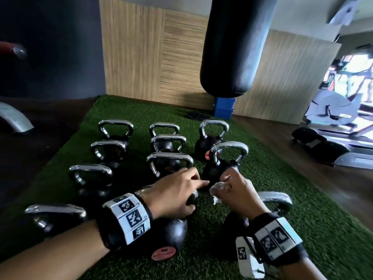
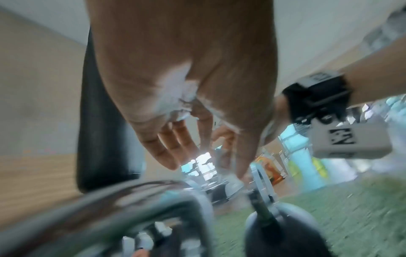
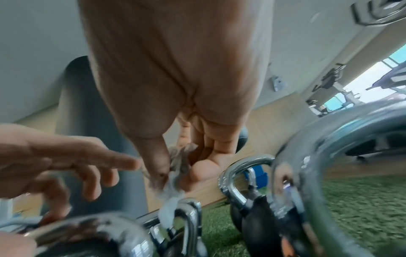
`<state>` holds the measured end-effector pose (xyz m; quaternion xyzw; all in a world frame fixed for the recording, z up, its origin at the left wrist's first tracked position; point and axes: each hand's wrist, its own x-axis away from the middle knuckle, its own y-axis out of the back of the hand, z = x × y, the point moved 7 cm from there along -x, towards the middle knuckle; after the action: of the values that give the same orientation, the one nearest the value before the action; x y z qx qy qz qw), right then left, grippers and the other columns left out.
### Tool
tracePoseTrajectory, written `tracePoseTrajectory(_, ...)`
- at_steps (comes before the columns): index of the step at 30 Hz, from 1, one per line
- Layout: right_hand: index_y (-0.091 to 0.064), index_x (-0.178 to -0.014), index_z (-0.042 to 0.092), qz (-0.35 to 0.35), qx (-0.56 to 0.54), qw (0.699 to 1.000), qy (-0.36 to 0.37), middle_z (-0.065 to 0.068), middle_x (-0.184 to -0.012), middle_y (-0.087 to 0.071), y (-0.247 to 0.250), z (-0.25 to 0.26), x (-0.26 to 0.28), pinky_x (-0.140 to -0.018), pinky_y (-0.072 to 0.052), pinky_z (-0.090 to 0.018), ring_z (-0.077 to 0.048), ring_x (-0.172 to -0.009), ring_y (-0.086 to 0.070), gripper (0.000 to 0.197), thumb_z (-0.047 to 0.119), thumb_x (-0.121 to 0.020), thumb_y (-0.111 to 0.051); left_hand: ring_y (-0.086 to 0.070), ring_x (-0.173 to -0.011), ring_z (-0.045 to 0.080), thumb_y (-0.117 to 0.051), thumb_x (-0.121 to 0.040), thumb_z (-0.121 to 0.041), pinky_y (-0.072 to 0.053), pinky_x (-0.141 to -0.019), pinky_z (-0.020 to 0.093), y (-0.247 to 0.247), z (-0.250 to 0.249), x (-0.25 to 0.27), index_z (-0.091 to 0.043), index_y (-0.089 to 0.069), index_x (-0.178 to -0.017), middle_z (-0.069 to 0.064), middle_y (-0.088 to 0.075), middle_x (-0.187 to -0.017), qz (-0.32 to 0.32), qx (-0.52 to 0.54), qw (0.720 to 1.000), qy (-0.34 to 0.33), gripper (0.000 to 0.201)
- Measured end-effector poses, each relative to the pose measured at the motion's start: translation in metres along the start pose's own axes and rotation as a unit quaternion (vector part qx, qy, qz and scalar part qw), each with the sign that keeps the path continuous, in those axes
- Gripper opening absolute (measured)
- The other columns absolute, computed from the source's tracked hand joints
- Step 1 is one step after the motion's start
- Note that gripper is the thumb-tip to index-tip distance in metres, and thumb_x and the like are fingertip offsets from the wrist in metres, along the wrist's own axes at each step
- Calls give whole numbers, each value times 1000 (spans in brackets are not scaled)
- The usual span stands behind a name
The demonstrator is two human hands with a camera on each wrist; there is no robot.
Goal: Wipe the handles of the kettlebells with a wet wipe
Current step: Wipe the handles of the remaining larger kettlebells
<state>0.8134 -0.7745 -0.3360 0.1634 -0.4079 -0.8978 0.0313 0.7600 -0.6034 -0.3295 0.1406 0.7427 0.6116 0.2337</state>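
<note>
Several black kettlebells with chrome handles stand in rows on green turf (image 1: 302,229). My left hand (image 1: 177,190) hovers over the near middle kettlebell (image 1: 171,233), most of whose handle is hidden beneath it. Its index finger stretches toward the wipe and the other fingers lie loosely bent, holding nothing. My right hand (image 1: 236,190) pinches a crumpled white wet wipe (image 1: 216,190) between thumb and fingers, just in front of another kettlebell (image 1: 228,152). In the right wrist view the wet wipe (image 3: 175,175) dangles above a chrome handle (image 3: 189,213), with the left hand (image 3: 77,165) reaching in from the left.
A black punching bag (image 1: 234,47) hangs above the far end of the turf, in front of a wood-panelled wall. A blue box (image 1: 224,108) sits at the wall's foot. An exercise bike (image 1: 333,110) and a treadmill (image 1: 343,150) stand to the right on the dark floor.
</note>
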Motion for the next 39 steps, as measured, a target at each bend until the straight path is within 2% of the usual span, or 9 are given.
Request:
tracePoseTrajectory(3, -61, -79, 22, -47, 27, 998, -37, 5, -76, -70, 45, -24, 6, -59, -47, -20, -12, -66, -61, 28, 27, -70, -87, -62, -106, 15, -70, -87, -32, -53, -86, 27, -35, -38, -19, -28, -52, -143, -6, -56, -123, 15, 127, 992, 15, 59)
tracePoseTrajectory(8, -60, -69, 31, -88, 91, 990, -65, 13, -64, -63, 105, -62, 32, -57, -41, -19, -3, -62, -55, 31, 23, -67, -90, -59, -128, 29, -74, -82, -39, -51, -105, 39, -118, -56, -52, -9, -52, -138, 10, -58, -138, 144, 130, 971, 141, 67)
tracePoseTrajectory(14, -77, -88, 33, -97, 145, 984, -32, 14, -82, -64, 140, -85, 53, -59, -35, -6, 3, -72, -57, 24, 29, -69, -90, -42, -146, 27, -75, -75, -71, -37, -115, 33, -179, -57, -78, -10, -32, -156, 13, -41, -160, 126, 274, 918, 256, 110)
tracePoseTrajectory(16, -75, -93, 36, -92, 136, 986, -18, 15, -81, -67, 143, -91, 54, -60, -39, -12, 4, -70, -59, 24, 31, -73, -87, -41, -147, 25, -78, -72, -72, -37, -117, 33, -198, -61, -84, -18, -34, -157, 9, -40, -161, 105, 318, 903, 268, 110)
tracePoseTrajectory(23, -59, -101, 28, -108, 69, 991, 32, 12, -79, -66, 149, -115, 29, -55, -44, -7, 3, -62, -64, 35, 16, -77, -82, -67, -104, 3, -79, -58, -74, -53, -92, 26, -225, -62, -107, -43, -70, -101, -16, -72, -106, -66, 491, 837, 234, 54)
tracePoseTrajectory(28, -69, -88, 34, -24, 75, 996, 50, 14, -79, -71, 140, -119, 0, -55, -49, -14, -3, -64, -66, 18, 32, -77, -83, -71, -104, 1, -84, -69, -55, -54, -100, 30, -232, -68, -119, -26, -74, -111, -13, -79, -105, -91, 545, 814, 177, 52)
tracePoseTrajectory(33, -77, -94, 38, 128, 90, 984, 89, 16, -85, -65, 123, -126, -34, -63, -52, -17, -1, -75, -64, 24, 40, -71, -83, -72, -90, -4, -82, -72, -45, -49, -85, 6, -253, -70, -120, -25, -77, -88, -15, -79, -91, -141, 580, 772, 218, 25)
tracePoseTrajectory(37, -79, -95, 36, 181, 79, 971, 137, 16, -83, -65, 118, -127, -43, -62, -47, -12, 2, -74, -61, 23, 41, -72, -78, -66, -107, -13, -80, -80, -25, -43, -91, 1, -255, -75, -120, -24, -72, -109, -30, -74, -110, -146, 592, 761, 220, 30)
tracePoseTrajectory(39, -80, -95, 33, 183, 74, 966, 166, 14, -86, -63, 116, -125, -39, -65, -41, -5, 8, -70, -56, 20, 30, -75, -83, -64, -111, -13, -79, -79, -33, -42, -93, 0, -257, -77, -120, -22, -72, -114, -30, -73, -114, -137, 593, 761, 222, 36)
